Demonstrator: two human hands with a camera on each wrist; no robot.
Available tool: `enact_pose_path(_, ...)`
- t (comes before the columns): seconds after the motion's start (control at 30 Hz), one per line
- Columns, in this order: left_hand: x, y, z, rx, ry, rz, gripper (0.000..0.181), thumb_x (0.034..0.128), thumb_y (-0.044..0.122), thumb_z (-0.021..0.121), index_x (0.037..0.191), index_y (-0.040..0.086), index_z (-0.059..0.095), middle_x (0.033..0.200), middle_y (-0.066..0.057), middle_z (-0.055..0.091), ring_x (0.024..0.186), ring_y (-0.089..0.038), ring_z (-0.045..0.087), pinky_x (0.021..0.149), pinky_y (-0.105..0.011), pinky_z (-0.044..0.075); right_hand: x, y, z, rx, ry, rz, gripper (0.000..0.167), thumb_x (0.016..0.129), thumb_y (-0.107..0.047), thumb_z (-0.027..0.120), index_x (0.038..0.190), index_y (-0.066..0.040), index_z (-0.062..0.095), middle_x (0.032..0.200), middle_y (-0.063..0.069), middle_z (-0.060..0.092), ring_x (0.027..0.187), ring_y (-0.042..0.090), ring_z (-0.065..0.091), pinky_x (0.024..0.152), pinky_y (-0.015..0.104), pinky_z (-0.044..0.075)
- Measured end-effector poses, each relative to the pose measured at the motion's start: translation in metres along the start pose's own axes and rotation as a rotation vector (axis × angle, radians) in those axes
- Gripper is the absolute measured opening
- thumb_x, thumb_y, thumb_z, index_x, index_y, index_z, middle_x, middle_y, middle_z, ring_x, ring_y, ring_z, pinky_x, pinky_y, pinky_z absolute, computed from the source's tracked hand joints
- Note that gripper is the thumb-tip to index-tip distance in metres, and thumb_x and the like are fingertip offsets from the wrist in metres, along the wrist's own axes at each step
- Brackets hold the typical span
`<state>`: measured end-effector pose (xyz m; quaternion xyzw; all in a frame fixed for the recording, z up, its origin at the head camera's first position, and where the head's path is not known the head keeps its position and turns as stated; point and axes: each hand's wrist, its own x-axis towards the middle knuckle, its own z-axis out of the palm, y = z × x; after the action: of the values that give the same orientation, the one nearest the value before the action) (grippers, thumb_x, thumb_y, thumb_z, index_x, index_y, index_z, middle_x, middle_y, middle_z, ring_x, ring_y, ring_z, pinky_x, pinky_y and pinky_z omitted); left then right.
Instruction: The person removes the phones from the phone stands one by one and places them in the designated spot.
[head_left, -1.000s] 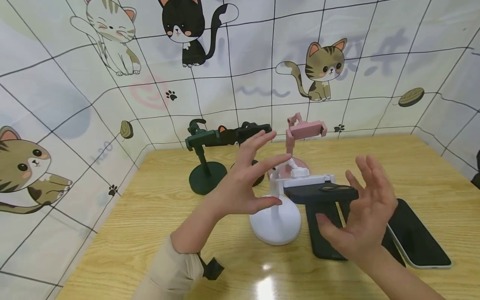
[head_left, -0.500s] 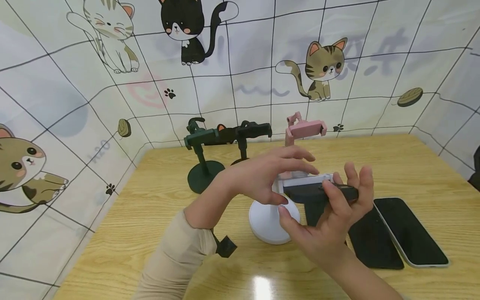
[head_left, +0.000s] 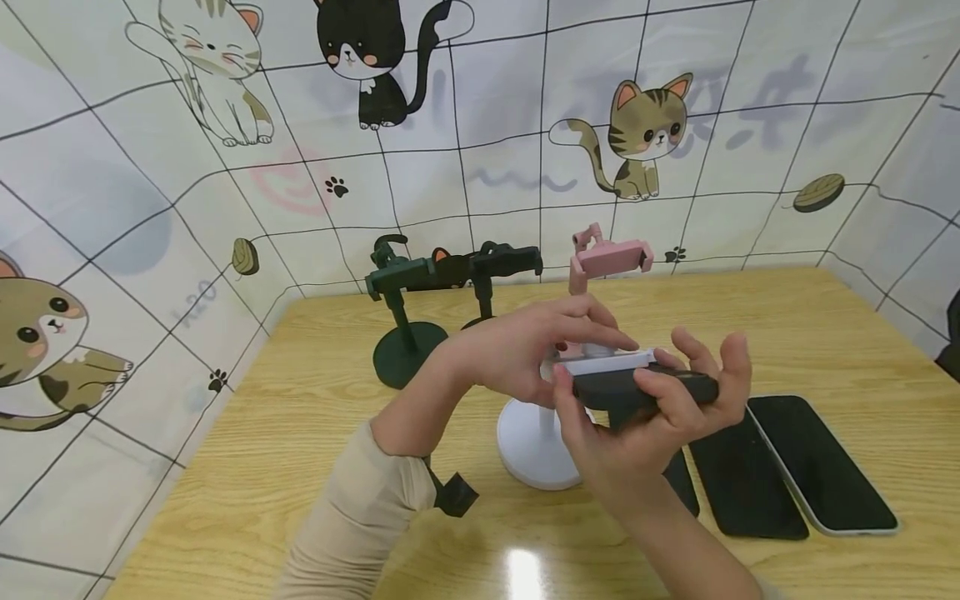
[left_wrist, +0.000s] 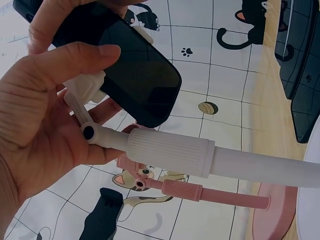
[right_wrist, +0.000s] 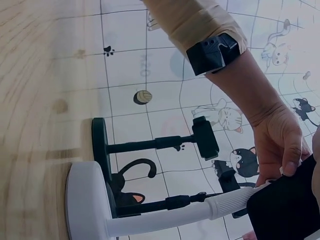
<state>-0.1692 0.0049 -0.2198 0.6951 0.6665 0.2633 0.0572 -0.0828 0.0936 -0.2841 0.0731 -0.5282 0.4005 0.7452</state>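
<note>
A white phone stand (head_left: 528,454) stands upright on the table, with a black smartphone (head_left: 618,387) at its clamp. My left hand (head_left: 510,350) grips the clamp end from the left; in the left wrist view its thumb lies by the phone (left_wrist: 145,80) and other fingers reach behind the stand's joint. From the front right, my right hand (head_left: 645,446) holds the phone, thumb at its left end and fingers curled about its right part. The right wrist view shows the phone's dark face (right_wrist: 285,205) above the white column (right_wrist: 165,222). The hands partly hide the clamp.
Behind stand a green phone stand (head_left: 405,350), a black phone stand (head_left: 483,287) and a pink phone stand (head_left: 611,260). To the right lie a black phone (head_left: 750,483), a pale-edged phone (head_left: 825,462) and another dark phone (head_left: 681,487). A cat-patterned cloth wall encloses the table (head_left: 300,467).
Both hands have come inward from spread, raised positions to the clamp and phone. The right thumb has moved up to the phone's left end, and the right fingers have closed about the phone.
</note>
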Motion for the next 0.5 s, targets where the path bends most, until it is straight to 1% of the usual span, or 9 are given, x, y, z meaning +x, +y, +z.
enact_pose_path(0.07, 0.0007, -0.0010, -0.0005, 0.008, -0.006, 0.000, 0.053, 0.0717, 0.014, 0.074, 0.120, 0.002, 0.056, 0.113, -0.006, 0.051, 0.105, -0.009, 0.045, 0.088, -0.019, 0.037, 0.0002, -0.0001, 0.0008, -0.001, 0.004, 0.006, 0.045, 0.066, -0.030, 0.073, 0.085, -0.007, 0.040, 0.125, 0.017, 0.024, 0.099, 0.042, 0.036, 0.083, 0.039, 0.033)
enact_pose_path(0.13, 0.0011, -0.0019, -0.0010, 0.006, -0.011, -0.006, 0.052, 0.0713, 0.016, 0.075, 0.119, 0.003, 0.057, 0.114, -0.005, 0.051, 0.103, -0.008, 0.046, 0.083, -0.020, 0.039, 0.0010, 0.0002, 0.0000, -0.014, -0.007, 0.005, 0.043, 0.066, -0.028, 0.072, 0.084, -0.007, 0.039, 0.123, 0.014, 0.026, 0.095, 0.041, 0.037, 0.083, 0.038, 0.032)
enact_pose_path(0.3, 0.0009, -0.0037, -0.0023, -0.031, -0.017, -0.019, 0.054, 0.0691, 0.018, 0.077, 0.118, 0.003, 0.059, 0.115, -0.006, 0.052, 0.100, -0.009, 0.046, 0.073, -0.021, 0.045, 0.0025, 0.0010, -0.0024, -0.019, -0.052, -0.012, 0.041, 0.065, -0.027, 0.071, 0.081, -0.006, 0.039, 0.122, 0.012, 0.026, 0.090, 0.042, 0.035, 0.083, 0.038, 0.030)
enact_pose_path(0.4, 0.0011, -0.0045, -0.0024, -0.059, -0.016, -0.019, 0.055, 0.0684, 0.018, 0.077, 0.118, 0.003, 0.059, 0.116, -0.006, 0.053, 0.101, -0.009, 0.047, 0.073, -0.021, 0.046, 0.0037, 0.0012, -0.0022, -0.013, -0.065, -0.019, 0.041, 0.064, -0.026, 0.070, 0.080, -0.006, 0.038, 0.123, 0.013, 0.025, 0.089, 0.042, 0.034, 0.082, 0.037, 0.030)
enact_pose_path(0.5, 0.0023, -0.0057, -0.0018, -0.082, -0.010, -0.014, 0.055, 0.0674, 0.017, 0.078, 0.117, 0.002, 0.059, 0.115, -0.007, 0.053, 0.101, -0.009, 0.047, 0.072, -0.022, 0.046, 0.0063, 0.0011, -0.0006, -0.013, -0.059, -0.025, 0.041, 0.065, -0.027, 0.070, 0.080, -0.006, 0.038, 0.122, 0.013, 0.027, 0.088, 0.041, 0.035, 0.080, 0.036, 0.031)
